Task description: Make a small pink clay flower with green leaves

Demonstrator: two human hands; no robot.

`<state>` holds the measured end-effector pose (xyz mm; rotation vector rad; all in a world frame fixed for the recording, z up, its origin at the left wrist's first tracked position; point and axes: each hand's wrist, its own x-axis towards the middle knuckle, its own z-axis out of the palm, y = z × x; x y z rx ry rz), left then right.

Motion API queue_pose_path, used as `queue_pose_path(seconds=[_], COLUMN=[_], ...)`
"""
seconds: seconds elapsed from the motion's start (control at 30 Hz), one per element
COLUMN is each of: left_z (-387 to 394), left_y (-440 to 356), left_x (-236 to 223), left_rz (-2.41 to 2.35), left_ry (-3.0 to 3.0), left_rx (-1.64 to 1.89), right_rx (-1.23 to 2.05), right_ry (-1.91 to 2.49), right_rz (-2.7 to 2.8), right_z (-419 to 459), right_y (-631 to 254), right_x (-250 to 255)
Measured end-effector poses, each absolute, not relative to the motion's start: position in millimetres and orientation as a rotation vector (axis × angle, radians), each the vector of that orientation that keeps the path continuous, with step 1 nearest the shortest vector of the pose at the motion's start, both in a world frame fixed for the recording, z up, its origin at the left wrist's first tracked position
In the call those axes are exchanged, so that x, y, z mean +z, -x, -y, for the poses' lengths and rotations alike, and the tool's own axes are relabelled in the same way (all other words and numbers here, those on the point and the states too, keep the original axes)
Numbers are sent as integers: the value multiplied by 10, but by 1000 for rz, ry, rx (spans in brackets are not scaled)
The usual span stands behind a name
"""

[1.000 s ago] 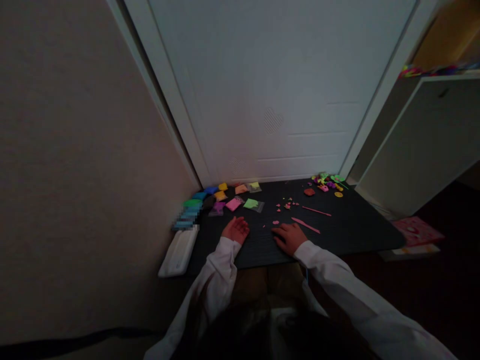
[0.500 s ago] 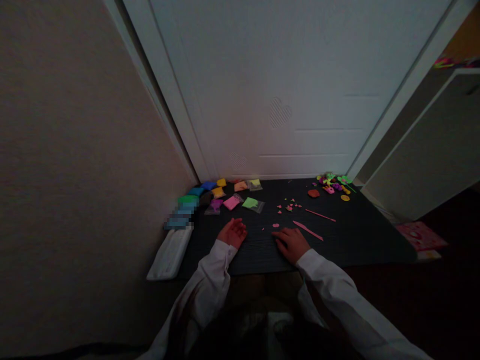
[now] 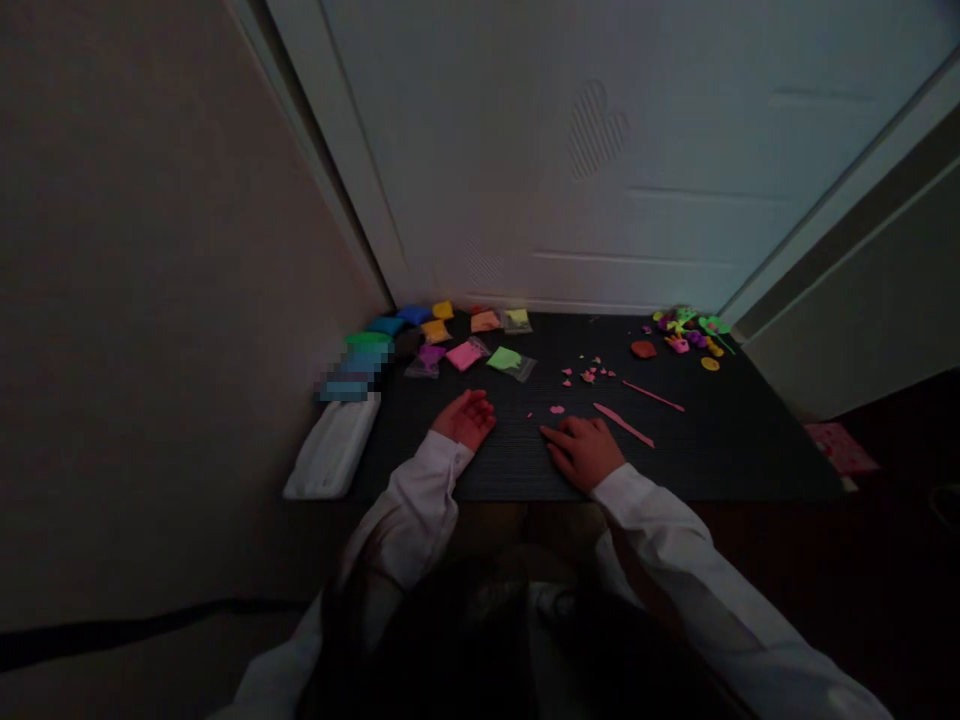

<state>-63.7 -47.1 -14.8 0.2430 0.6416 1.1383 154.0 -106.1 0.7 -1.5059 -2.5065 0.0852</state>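
Note:
My left hand (image 3: pixel 466 420) rests palm up on the dark table (image 3: pixel 720 460), fingers loosely curled and apart, with nothing in it. Palm down near the front edge lies my right hand (image 3: pixel 586 452); its index finger points left over the tabletop and the thumb stands apart below it. Just beyond that fingertip are a flat pink clay piece (image 3: pixel 556 409) and a tiny pink bit (image 3: pixel 529 415). A pink clay knife (image 3: pixel 624 425) and a thin pink stick tool (image 3: pixel 652 396) lie to the right. Several small pink clay pieces (image 3: pixel 589 376) are scattered behind.
Coloured clay packets, among them a green one (image 3: pixel 505 358) and a pink one (image 3: pixel 465 355), line the back left. A white tray (image 3: pixel 334 450) sits at the left edge. Further right are a red lump (image 3: pixel 643 349) and colourful plastic pieces (image 3: pixel 679 345). A white door (image 3: pixel 480 150) stands behind.
The camera view has shifted, and the table appears higher. My right hand's index finger now sticks out further from the other fingers. My left hand stays palm up.

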Motion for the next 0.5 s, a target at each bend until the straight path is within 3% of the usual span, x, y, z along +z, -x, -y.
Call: queue_pose_path(seconds=[0.5], left_z=[507], left_y=[627], left_x=[-100], left_rz=[-696], left_ry=[-193], left_rx=[1130], right_rx=[118], right_ry=[1554], right_rz=[2511], right_z=[1023], right_y=[-1506], right_x=[-8])
